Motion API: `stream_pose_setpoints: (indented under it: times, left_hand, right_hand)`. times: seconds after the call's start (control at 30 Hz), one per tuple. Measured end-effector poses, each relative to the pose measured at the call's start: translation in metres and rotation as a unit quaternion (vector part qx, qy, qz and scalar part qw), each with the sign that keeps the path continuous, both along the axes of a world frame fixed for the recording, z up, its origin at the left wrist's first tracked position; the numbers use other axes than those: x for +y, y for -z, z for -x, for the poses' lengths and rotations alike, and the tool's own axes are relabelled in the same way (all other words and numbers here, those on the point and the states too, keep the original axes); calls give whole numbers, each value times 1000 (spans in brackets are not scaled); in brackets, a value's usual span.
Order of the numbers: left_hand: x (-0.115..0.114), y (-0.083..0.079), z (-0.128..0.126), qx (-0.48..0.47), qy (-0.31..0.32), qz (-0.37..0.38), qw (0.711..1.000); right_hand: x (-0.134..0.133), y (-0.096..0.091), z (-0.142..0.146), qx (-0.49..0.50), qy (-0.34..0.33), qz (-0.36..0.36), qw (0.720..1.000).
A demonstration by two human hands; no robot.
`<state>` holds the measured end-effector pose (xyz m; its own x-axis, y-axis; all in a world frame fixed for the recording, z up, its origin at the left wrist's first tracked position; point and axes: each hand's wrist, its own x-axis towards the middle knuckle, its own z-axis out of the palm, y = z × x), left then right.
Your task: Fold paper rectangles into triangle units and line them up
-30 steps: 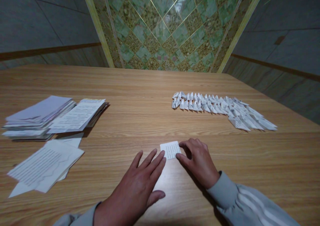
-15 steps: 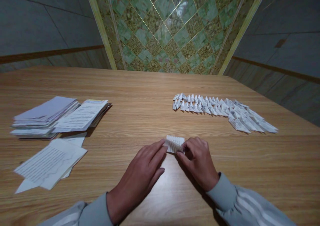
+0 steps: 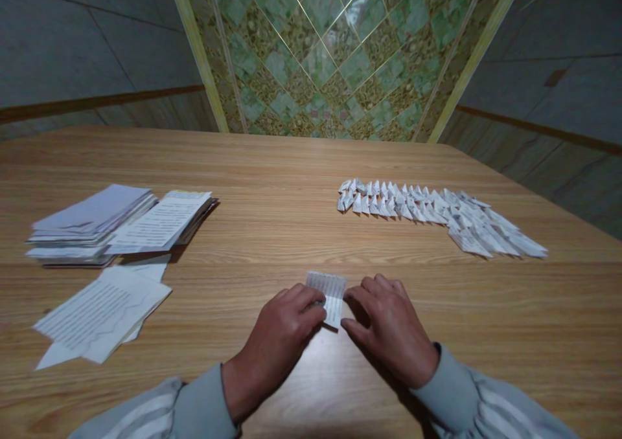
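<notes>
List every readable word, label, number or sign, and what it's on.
No text is legible.
Small creased paper, front centre: rows of print, too small to read.
Printed sheet, farther left: text lines, too blurred.
Loose sheets, nearer left: text lines, too blurred.
Folded papers, right: marks too small.

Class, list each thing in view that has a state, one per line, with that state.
Small printed paper: creased, held.
Left hand: closed on the paper's left side.
Right hand: thumb and fingertips apart, at the paper's right edge.
Paper pieces: folded, packed close together.
Lavender-topped stack: piled, edges uneven.
Printed-topped pile: stacked, edges uneven.
Loose sheets: overlapping, askew.
</notes>
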<state>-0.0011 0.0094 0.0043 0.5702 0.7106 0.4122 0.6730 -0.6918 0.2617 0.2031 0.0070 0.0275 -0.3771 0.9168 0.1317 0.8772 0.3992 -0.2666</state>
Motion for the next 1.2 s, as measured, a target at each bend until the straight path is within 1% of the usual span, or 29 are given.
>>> stream_pose_setpoints:
  times: [0.13, 0.2, 0.27, 0.3, 0.37, 0.43, 0.47, 0.5, 0.53, 0.6, 0.7, 0.83, 0.97, 1.07, 1.2]
  left_hand:
    - [3, 6, 3, -63, 40, 43, 996]
    - [4, 8, 3, -76, 46, 55, 995]
    - [5, 9, 3, -76, 53, 69, 993]
    - [6, 9, 3, -75, 59, 75, 993]
    - [6, 8, 3, -70, 74, 81, 991]
    - [7, 7, 2, -62, 92, 86, 990]
    - [6, 6, 2, -58, 98, 88, 990]
    - [6, 5, 2, -53, 102, 89, 989]
    - [6, 4, 2, -48, 102, 89, 990]
    - [4, 1, 1, -42, 91, 84, 991]
    - [2, -1, 0, -41, 56, 86, 994]
    - [1, -3, -2, -53, -13, 116, 992]
    - [2, -5, -6, -65, -63, 151, 984]
    - [3, -5, -8, -66, -83, 157, 982]
    - [3, -4, -10, -52, -93, 154, 982]
  right_hand:
    - [2, -3, -4, 4, -15, -15, 1000]
    - [2, -4, -6, 42, 4, -10, 999]
    - [0, -6, -7, 108, 4, -11, 994]
    - [-2, -7, -7, 150, -13, -23, 988]
    - [-5, -8, -6, 230, -82, -58, 968]
    - [-5, -6, -5, 270, -152, -75, 948]
    - [-4, -4, -4, 269, -168, -65, 946]
    - [-2, -1, -4, 259, -161, -48, 951]
    - [1, 2, -5, 244, -142, -26, 959]
    - [7, 9, -7, 218, -84, 7, 972]
    - [12, 15, -9, 197, -73, 37, 977]
    - [10, 14, -10, 138, -83, 48, 986]
    - [11, 11, -12, 118, -74, 68, 988]
    - [13, 10, -12, 110, -67, 82, 988]
    - [12, 11, -7, 91, -24, 77, 993]
